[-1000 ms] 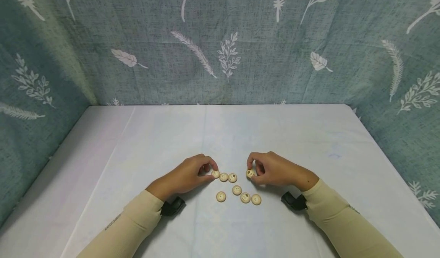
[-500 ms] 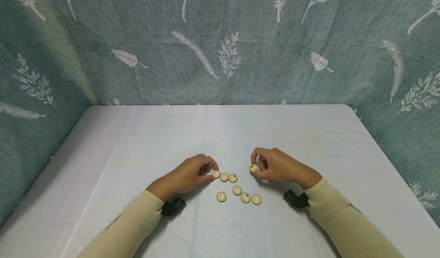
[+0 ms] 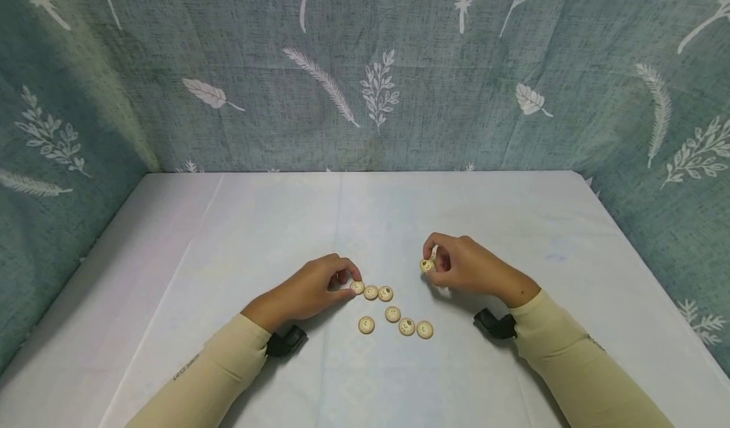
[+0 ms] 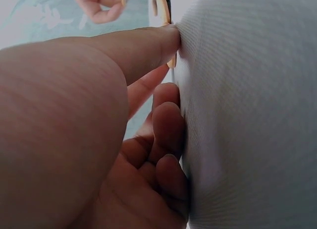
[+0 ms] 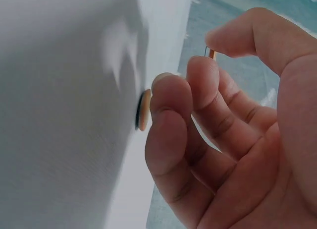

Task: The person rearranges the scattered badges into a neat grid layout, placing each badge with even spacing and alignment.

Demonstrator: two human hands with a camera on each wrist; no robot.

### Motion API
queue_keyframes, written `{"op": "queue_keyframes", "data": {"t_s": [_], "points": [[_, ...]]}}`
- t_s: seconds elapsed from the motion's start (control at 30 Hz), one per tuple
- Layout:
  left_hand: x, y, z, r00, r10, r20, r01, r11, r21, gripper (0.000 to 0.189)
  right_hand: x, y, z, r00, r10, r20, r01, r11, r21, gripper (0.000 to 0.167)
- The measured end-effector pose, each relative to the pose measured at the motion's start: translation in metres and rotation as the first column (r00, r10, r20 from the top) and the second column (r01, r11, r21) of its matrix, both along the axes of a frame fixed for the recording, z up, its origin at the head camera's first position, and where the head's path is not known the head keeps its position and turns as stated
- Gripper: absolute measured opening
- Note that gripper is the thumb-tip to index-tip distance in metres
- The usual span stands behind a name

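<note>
In the head view my left hand (image 3: pixel 316 286) lies on the table, its thumb and index finger pinching a small round wooden disc (image 3: pixel 357 287) by the edges. That disc is the left end of a short row, with a second disc (image 3: pixel 371 292) and a third disc (image 3: pixel 385 293) bearing a dark spot. My right hand (image 3: pixel 470 266) pinches another spotted disc (image 3: pixel 426 265) between thumb and fingertip, raised off the table. The right wrist view catches this held disc (image 5: pixel 212 52) edge-on, while a disc (image 5: pixel 144 110) lies beyond the fingers.
Nearer the body lie more discs: one alone (image 3: pixel 367 325), and a slanting group with an upper disc (image 3: pixel 392 314), a spotted disc (image 3: pixel 407 326) and a right-hand disc (image 3: pixel 424 330). A white cloth covers the table (image 3: pixel 256 219). Leaf-patterned curtain (image 3: pixel 274 123) stands behind it.
My right hand has moved away from the row, rightward and toward the far side, carrying its disc upward. The left hand stays in place on its disc.
</note>
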State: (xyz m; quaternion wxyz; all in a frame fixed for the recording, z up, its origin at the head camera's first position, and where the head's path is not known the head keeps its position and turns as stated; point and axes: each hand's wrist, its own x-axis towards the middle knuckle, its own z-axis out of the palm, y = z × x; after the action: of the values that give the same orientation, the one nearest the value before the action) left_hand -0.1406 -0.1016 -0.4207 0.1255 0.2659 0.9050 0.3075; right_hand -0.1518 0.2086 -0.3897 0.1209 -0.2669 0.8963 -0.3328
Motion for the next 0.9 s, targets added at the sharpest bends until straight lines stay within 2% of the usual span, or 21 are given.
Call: {"op": "queue_keyframes", "data": {"t_s": [0.27, 0.9], "points": [[0.000, 0.000, 0.000, 1.000, 0.000, 0.011, 0.000, 1.000, -0.003, 0.020, -0.002, 0.003, 0.003, 1.000, -0.011, 0.019, 0.011, 1.000, -0.009, 0.025], [0.000, 0.000, 0.001, 1.000, 0.004, 0.003, -0.004, 1.000, -0.005, 0.020, -0.010, 0.019, -0.001, 0.998, -0.057, 0.010, 0.056, 0.995, 0.085, 0.021]]}}
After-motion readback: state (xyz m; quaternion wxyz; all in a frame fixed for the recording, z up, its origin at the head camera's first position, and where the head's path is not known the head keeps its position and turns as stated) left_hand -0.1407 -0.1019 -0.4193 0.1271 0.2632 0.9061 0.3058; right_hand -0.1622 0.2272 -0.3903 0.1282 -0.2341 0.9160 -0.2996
